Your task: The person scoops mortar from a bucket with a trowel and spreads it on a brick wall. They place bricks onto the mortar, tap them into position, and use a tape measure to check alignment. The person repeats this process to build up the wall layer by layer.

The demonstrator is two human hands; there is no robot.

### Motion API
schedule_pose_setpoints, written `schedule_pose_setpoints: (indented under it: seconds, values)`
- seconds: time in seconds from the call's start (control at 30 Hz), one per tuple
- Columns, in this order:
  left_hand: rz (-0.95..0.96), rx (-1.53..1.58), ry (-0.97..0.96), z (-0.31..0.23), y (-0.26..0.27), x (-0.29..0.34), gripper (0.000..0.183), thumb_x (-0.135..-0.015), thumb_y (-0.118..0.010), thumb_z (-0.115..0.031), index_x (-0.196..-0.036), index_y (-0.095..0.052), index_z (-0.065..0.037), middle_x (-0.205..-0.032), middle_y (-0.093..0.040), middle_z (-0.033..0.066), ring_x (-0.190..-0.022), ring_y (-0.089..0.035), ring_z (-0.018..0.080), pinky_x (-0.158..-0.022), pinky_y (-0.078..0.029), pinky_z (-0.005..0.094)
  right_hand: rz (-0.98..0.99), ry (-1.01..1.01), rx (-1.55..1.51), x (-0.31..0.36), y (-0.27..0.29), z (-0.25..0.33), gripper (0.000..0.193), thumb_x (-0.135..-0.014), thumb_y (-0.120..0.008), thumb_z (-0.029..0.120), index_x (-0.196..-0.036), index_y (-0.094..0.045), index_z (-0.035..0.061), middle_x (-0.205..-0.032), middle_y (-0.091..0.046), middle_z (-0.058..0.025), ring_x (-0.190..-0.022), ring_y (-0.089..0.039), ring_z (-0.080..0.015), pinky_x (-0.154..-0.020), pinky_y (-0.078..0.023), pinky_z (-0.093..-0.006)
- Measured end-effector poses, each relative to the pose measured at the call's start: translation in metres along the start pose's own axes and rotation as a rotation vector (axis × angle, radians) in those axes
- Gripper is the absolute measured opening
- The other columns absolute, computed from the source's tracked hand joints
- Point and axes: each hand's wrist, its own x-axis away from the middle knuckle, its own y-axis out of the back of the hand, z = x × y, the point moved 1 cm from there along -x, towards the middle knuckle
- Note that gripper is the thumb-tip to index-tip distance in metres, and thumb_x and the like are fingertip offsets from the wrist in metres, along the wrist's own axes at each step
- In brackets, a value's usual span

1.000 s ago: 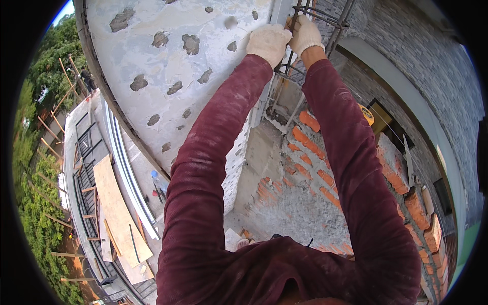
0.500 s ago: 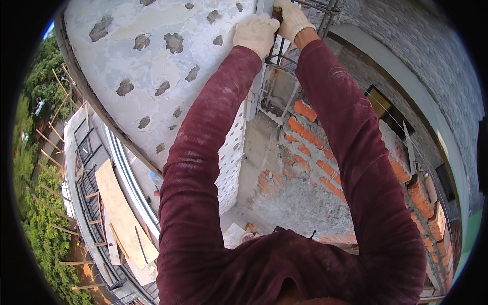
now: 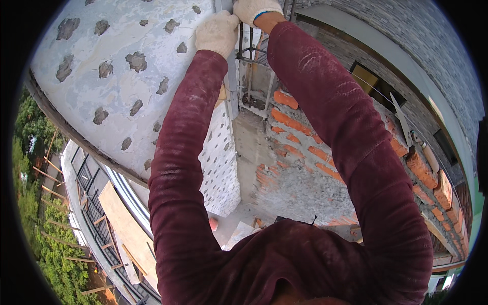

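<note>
My left hand [image 3: 217,33], in a cream knit work glove, is closed at the edge of the pitted white wall, against an upright grey strip [image 3: 233,96]. What its curled fingers grip is hidden. Just right of it and higher, my right hand [image 3: 256,11], in a matching glove, is closed beside the top of the strip. The upper picture edge cuts it off, and I cannot make out what it holds. Dark steel rebar [image 3: 249,51] stands directly below my right hand, tied into a cage.
The white wall [image 3: 109,48] with chipped grey patches fills the upper left. On the right runs a rough brick wall [image 3: 422,170], with a trowel [image 3: 401,119] on its top. A plywood sheet [image 3: 124,218] lies far below at left, near trees [image 3: 46,229].
The view has swung, so the wall, the rebar and both hands sit farther left in the picture. My hands stay close together by the grey strip; the brownish piece seen between them is now out of sight.
</note>
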Motion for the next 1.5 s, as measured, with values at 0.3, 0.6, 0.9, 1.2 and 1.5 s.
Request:
schedule_pose_setpoints:
  seconds: [0.3, 0.6, 0.9, 1.2, 1.5]
  values:
    - [-0.065, 0.096, 0.061, -0.022, -0.002, -0.010, 0.011, -0.090, -0.064, -0.022, -0.094, -0.071, -0.014, -0.092, -0.070, 0.0103, -0.090, -0.072, 0.0319, -0.076, -0.058, 0.0473, 0.330, 0.007, -0.059, -0.023, -0.042, -0.061, 0.038, -0.100, -0.050, 0.026, -0.098, -0.080, 0.0024, -0.094, -0.078, -0.0216, -0.082, -0.078, -0.0325, -0.070, -0.062, -0.0478]
    - [-0.080, 0.135, 0.063, -0.012, 0.002, 0.007, 0.013, -0.091, -0.064, -0.020, -0.095, -0.073, -0.012, -0.094, -0.068, 0.0132, -0.092, -0.068, 0.0360, -0.078, -0.055, 0.0498, 0.113, 1.143, 0.627, -0.001, 0.094, -0.026, 0.032, -0.091, -0.060, 0.016, -0.114, -0.074, -0.0010, -0.095, -0.076, -0.0202, -0.085, -0.075, -0.0317, -0.075, -0.061, -0.0422]
    - [-0.160, 0.149, 0.074, -0.009, 0.046, 0.031, 0.027, -0.095, -0.066, -0.031, -0.116, -0.076, -0.018, -0.110, -0.074, 0.0067, -0.093, -0.072, 0.0295, -0.081, -0.057, 0.0417, 0.993, 0.407, -0.052, 0.091, 0.166, -0.189, 0.078, -0.073, -0.078, 0.033, -0.141, -0.057, 0.0000, -0.129, -0.068, -0.0165, -0.115, -0.067, -0.0290, -0.097, -0.056, -0.0381]
    - [0.165, 1.052, 0.323, -0.127, 0.081, 0.129, 0.025, -0.092, -0.074, -0.022, -0.113, -0.076, -0.008, -0.097, -0.070, 0.0054, -0.079, -0.068, 0.0182, -0.074, -0.056, 0.0315, 1.110, 0.169, 0.134, 0.148, 0.153, -0.165, 0.086, -0.076, -0.072, 0.044, -0.152, -0.051, 0.0102, -0.141, -0.060, -0.0163, -0.111, -0.068, -0.0277, -0.082, -0.064, -0.0361]
    - [0.314, 1.898, 0.710, -0.182, 0.107, 0.151, 0.034, -0.100, -0.070, -0.022, -0.127, -0.068, -0.001, -0.098, -0.069, 0.0032, -0.090, -0.065, 0.0096, -0.078, -0.053, 0.0251, 0.423, -0.363, -1.023, 0.125, 0.225, -0.179, 0.055, -0.094, -0.058, 0.035, -0.136, -0.056, -0.0003, -0.108, -0.068, -0.0147, -0.088, -0.069, -0.0220, -0.070, -0.064, -0.0371]
